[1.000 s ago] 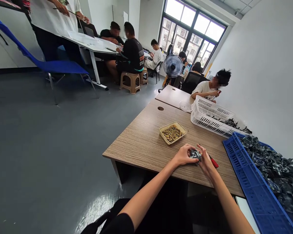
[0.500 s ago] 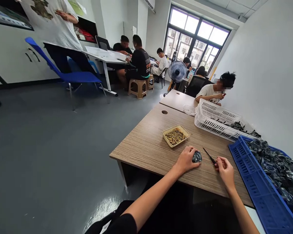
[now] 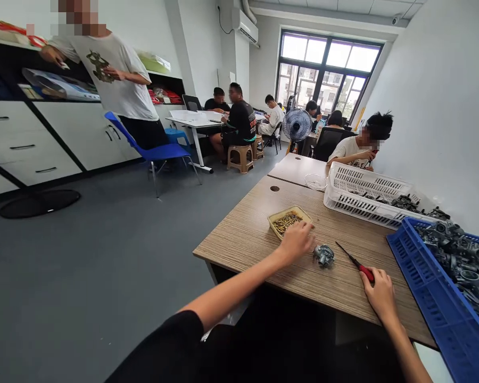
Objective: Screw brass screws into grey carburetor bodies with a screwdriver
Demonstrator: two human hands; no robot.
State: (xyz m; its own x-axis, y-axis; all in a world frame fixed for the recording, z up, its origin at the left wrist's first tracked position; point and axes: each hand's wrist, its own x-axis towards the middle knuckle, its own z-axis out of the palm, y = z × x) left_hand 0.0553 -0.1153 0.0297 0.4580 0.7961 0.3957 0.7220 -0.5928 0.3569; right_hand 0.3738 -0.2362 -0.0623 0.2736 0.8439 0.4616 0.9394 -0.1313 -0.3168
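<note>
My left hand is at the near right edge of a cream tray heaped with brass-coloured screws. Its fingers are blurred, so their grip does not show. Just to its right, a grey metal casting, which looks like a small carburetor, lies on the table with no hand on it. At the right, my right hand is closed over the handle end of a screwdriver. The handle is red and black, and the dark shaft points away and leftward above the wood.
A blue crate full of similar metal castings stands at the right edge of the table. Behind it is a white slotted crate with more parts. A person sits across, and another person stands beyond a blue chair.
My left hand has let go of the metal casting and moved left to the screw tray. My right hand has shifted back along the screwdriver, baring its red handle. The view has tilted up.
</note>
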